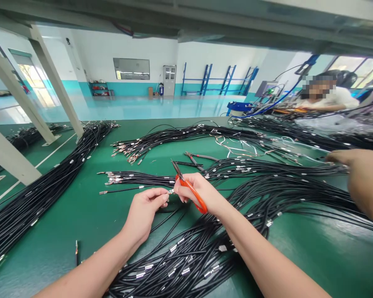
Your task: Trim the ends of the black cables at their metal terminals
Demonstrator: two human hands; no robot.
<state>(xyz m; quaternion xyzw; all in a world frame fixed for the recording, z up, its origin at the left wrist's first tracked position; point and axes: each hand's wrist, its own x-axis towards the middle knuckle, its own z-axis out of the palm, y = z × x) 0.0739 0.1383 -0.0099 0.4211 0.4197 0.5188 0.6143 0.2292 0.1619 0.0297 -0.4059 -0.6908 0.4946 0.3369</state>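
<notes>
My left hand (pixel 143 213) is closed in a pinch on the end of a black cable, where a small metal connector (pixel 170 191) shows between the fingertips. Orange-handled scissors (pixel 200 203) hang in my right hand (pixel 199 188), blades pointing up and away to the left. The thumb and fingertips of that hand also meet close to the connector; whether they grip it I cannot tell. Beneath both forearms spreads a bundle of black cables (pixel 186 248) with silver metal ends. Just beyond my hands, another cable bundle (pixel 136 178) lies across the green table (pixel 118 231).
Pliers (pixel 195 159) with dark handles lie past my right hand. A thick cable bundle (pixel 49 178) runs along the left, near white posts (pixel 54 78). Another person's hand (pixel 366 182) reaches in from the right over cables. A co-worker (pixel 338 97) sits farther back.
</notes>
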